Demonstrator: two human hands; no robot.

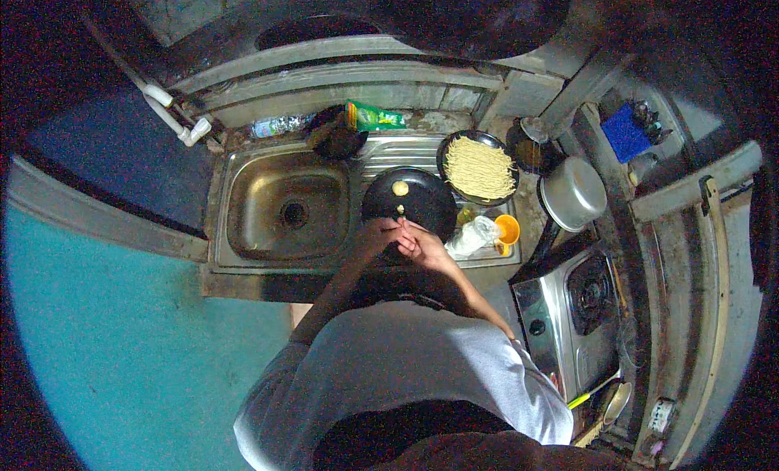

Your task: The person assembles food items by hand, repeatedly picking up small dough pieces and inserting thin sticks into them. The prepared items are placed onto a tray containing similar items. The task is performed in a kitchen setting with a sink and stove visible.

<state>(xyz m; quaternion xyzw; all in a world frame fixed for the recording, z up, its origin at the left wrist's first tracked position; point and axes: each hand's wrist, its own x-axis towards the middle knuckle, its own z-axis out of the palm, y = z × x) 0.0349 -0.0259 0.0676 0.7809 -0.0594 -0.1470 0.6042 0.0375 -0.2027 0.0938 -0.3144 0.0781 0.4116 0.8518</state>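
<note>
A round black plate (375, 197) lies on the steel drainboard, just right of the basin. Toward its far side sits a pale yellow dough ball (400, 189), with a smaller pale lump (400, 209) nearer to me. My left hand (380, 237) and my right hand (425, 247) meet over the plate's near edge. Their fingers are curled and pressed together at the tips; whatever is between them is too small or hidden to make out. To the right, pale dough strips (480, 169) cover a second black plate (443, 156).
Left is the sink basin (243, 219). A clear plastic bag (474, 237) and an orange mug (508, 227) stand close right of my hands. Beyond them are a metal pot (574, 193) and a gas stove (560, 317). A green packet (380, 117) lies behind the sink.
</note>
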